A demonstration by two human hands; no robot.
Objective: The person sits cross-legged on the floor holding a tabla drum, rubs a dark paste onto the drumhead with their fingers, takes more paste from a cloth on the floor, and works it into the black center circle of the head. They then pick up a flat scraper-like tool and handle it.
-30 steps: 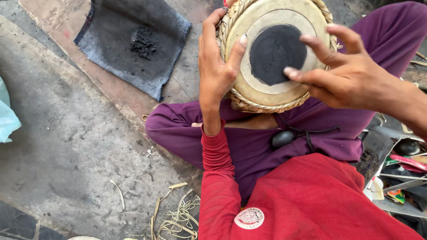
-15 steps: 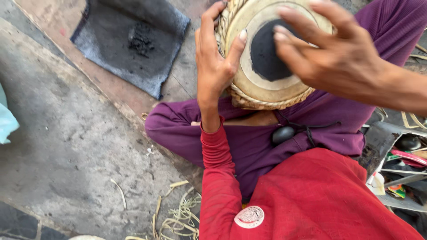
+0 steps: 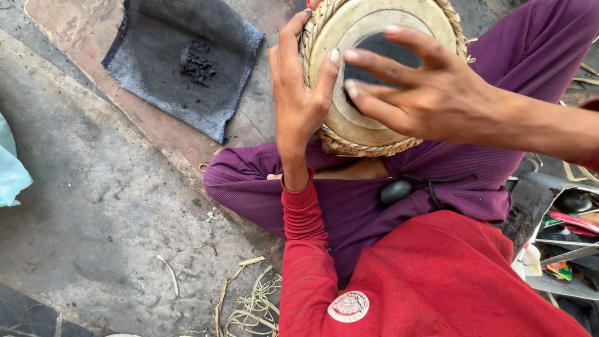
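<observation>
A round drum with a tan skin head, a black centre patch and a braided rim rests on my crossed legs in purple trousers. My left hand grips the drum's left rim, thumb lying on the skin. My right hand is spread over the head, fingers apart, fingertips at the black patch. It holds nothing. A small black stone lies in my lap below the drum.
A dark grey cloth with a heap of black powder lies on a board at the upper left. Loose straw strands lie on the concrete floor. A box of tools stands at my right.
My right hand has slid leftward across the drum head, covering more of the black patch. My left hand has kept its grip on the rim.
</observation>
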